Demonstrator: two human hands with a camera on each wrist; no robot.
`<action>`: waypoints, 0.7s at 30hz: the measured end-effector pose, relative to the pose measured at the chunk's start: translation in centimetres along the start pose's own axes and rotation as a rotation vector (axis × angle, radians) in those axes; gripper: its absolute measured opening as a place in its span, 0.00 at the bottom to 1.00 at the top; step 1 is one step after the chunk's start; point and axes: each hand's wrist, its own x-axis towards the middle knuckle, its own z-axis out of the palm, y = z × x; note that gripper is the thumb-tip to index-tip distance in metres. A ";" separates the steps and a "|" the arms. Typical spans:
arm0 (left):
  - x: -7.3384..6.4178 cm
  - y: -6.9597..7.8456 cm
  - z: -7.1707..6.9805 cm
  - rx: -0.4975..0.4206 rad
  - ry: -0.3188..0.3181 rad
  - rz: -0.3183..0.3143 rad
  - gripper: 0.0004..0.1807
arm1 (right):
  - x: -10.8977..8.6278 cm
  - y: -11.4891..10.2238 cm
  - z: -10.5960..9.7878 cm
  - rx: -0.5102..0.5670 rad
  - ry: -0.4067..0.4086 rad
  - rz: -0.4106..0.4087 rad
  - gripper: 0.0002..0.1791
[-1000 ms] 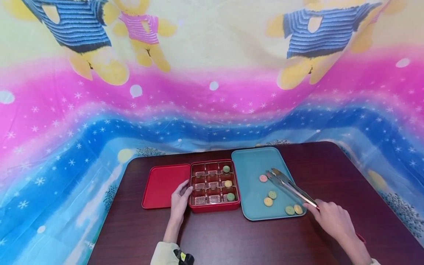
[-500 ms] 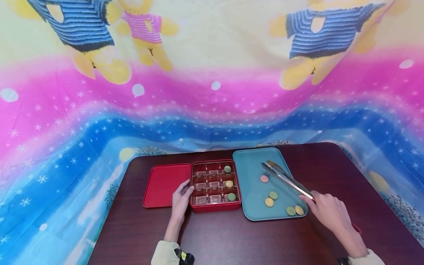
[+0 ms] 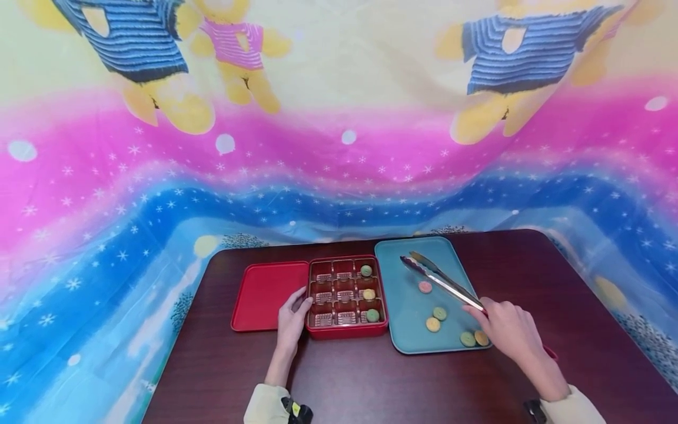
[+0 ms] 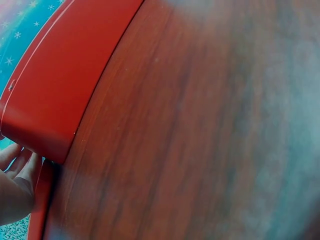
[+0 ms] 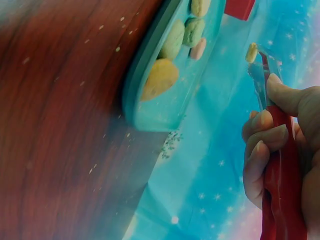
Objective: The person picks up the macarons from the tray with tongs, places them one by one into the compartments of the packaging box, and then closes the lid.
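A red box (image 3: 346,333) with a divided insert holds green, yellow and green macarons (image 3: 373,316) in its right column. My left hand (image 3: 291,321) rests against the box's left side; its fingers also show at the box corner in the left wrist view. My right hand (image 3: 511,330) grips red-handled metal tongs (image 3: 447,284) over the teal tray (image 3: 408,343). Their tips stand apart, beyond a pink macaron (image 3: 425,287). Lower on the tray lie green (image 3: 439,313) and yellow (image 3: 433,324) macarons, plus another pair (image 3: 468,338) near the corner. A yellowish patch (image 5: 251,52) shows at the tong tips; what it is, I cannot tell.
A flat red lid (image 3: 267,297) lies left of the box. Box, lid and tray stand on a dark wooden table (image 3: 339,377). Behind it hangs a colourful printed cloth (image 3: 339,159) with bears.
My right hand has moved left with the tongs. Their tips have passed from beside the pink macaron to above and left of it. The left hand has stayed at the box.
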 end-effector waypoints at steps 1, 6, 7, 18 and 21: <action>0.0 -0.1 0.0 0.006 0.001 0.004 0.23 | 0.1 -0.2 0.1 0.005 -0.004 -0.003 0.24; 0.0 -0.1 0.1 0.019 0.004 0.018 0.23 | 0.9 -1.1 0.5 0.020 0.009 -0.039 0.24; 0.0 -0.1 0.1 0.018 0.003 0.022 0.23 | 1.0 -1.3 0.7 0.020 0.013 -0.048 0.24; 0.0 0.1 0.0 -0.001 0.001 0.024 0.23 | 2.0 -3.6 2.2 0.012 0.008 -0.098 0.24; -0.1 0.2 0.0 -0.014 -0.008 0.021 0.24 | 2.3 -4.2 2.4 0.026 -0.005 -0.099 0.22</action>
